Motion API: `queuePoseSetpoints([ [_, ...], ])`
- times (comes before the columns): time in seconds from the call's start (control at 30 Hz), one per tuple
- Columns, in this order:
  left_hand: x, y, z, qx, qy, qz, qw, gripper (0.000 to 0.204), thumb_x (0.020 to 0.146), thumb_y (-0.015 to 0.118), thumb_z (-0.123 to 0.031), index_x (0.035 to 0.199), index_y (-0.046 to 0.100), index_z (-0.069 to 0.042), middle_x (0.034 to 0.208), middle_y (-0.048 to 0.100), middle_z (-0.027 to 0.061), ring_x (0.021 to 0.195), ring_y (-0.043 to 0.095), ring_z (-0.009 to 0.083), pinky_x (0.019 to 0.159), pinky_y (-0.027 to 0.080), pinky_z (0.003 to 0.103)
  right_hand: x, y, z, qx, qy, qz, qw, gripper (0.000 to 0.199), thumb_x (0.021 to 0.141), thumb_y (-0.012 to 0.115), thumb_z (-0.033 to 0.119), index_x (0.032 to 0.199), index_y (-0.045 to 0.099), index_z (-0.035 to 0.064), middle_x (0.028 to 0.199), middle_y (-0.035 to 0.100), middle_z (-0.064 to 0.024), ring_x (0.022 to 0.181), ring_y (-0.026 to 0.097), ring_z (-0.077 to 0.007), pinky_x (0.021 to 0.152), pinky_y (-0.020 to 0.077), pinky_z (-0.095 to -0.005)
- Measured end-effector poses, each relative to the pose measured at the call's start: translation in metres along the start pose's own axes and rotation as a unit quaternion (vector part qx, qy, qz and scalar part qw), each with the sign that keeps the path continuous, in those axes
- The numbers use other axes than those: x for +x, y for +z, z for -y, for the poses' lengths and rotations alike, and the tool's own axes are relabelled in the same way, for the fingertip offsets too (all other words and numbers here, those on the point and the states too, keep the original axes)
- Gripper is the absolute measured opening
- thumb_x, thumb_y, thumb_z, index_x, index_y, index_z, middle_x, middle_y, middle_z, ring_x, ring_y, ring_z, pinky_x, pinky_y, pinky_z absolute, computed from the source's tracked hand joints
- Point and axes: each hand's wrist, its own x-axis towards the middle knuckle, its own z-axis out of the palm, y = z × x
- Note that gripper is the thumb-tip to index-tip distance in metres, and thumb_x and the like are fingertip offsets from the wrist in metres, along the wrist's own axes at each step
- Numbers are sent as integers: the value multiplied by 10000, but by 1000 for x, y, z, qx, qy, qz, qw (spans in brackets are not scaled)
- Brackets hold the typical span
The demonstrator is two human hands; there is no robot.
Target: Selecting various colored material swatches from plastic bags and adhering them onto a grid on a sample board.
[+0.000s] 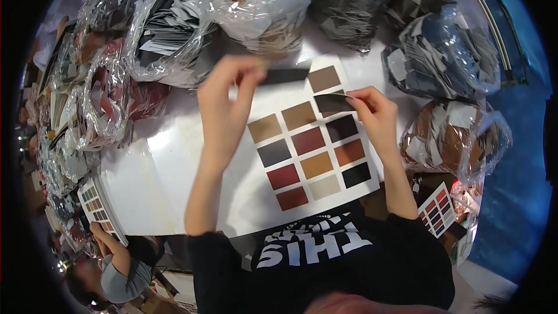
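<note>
A white sample card (299,92) with rows of coloured swatches lies on the table in front of me. Above its far left part, my left hand (228,96) pinches a black strip-like swatch (286,75); hand and strip are blurred. At the card's right edge, my right hand (376,113) is closed on the corner of a dark brown swatch (332,103). That swatch is slightly curved and covers most of another place in the right column. A taupe swatch (324,79) sits just beyond it, and a near-black brown one (342,129) just nearer.
Clear plastic bags of cut swatches crowd the white table (157,180): grey (168,26), tan (256,17), dark (349,9) and brown (456,136). Another swatch card (437,209) is at lower right. At lower left, a co-worker (125,270) reaches to a similar card (96,206).
</note>
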Motion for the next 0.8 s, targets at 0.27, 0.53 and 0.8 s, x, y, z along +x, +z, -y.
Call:
queuePoseSetpoints([
  [0.27, -109, 27, 63, 145, -65, 173, 972, 73, 795, 644, -91, 848, 613, -51, 858, 624, 70, 868, 570, 263, 770, 424, 380, 61, 75, -56, 66, 151, 124, 979, 163, 861, 682, 97, 803, 555, 13, 578, 569, -11, 437, 441, -28, 398, 321, -185],
  [0.53, -92, 49, 83, 179, -6, 166, 970, 124, 807, 651, -115, 870, 561, -58, 1257, 585, 70, 1224, 489, 240, 951, 365, 416, 70, 84, -50, 26, 213, 147, 966, 154, 858, 681, 79, 803, 560, 2, 540, 540, -2, 427, 439, -34, 434, 370, -186],
  [0.8, -84, 57, 87, 217, -14, 176, 960, 103, 800, 651, -79, 822, 551, -71, 1316, 563, 33, 1268, 456, 213, 999, 329, 431, 68, 86, -54, 44, 221, 135, 965, 160, 852, 688, 82, 782, 567, 4, 553, 562, -5, 437, 453, -27, 424, 350, -185],
])
